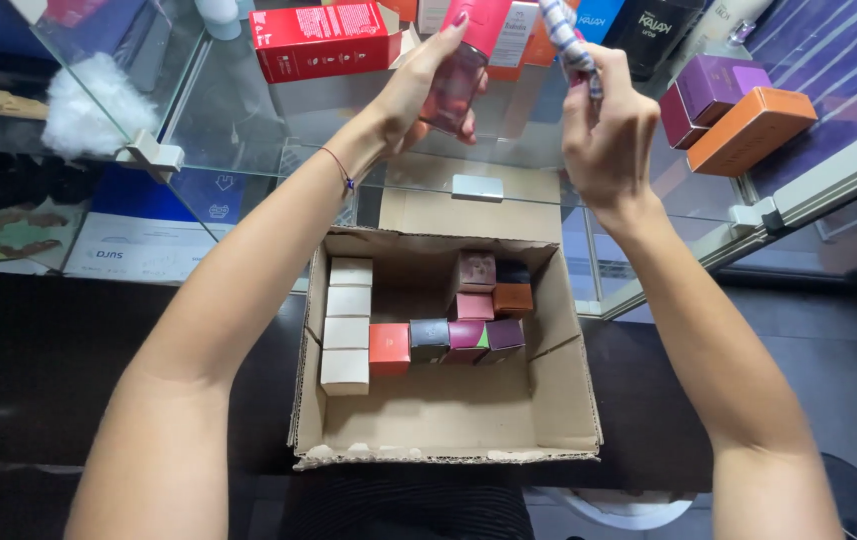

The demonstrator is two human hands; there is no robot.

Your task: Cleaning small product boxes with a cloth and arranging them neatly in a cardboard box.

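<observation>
our left hand [419, 90] grips a pink bottle [457, 75] and our right hand [604, 130] clutches a patterned cloth [569, 40] above the glass shelf [509, 160], mid-wipe; next comes cloth-to-bottle contact.

a shop selling cosmetics or perfume, seen from above a glass display case [249, 130] with metal-edged shelves and small clips. boxed goods in red [324, 40], purple [714, 90] and orange [754, 130] sit on the glass, with more packages along the top edge. below the case, an open cardboard carton [449, 420] holds rows of small white [347, 330], red [389, 348] and plum [504, 338] product boxes, stock of the kind laid out on the shelves.
</observation>
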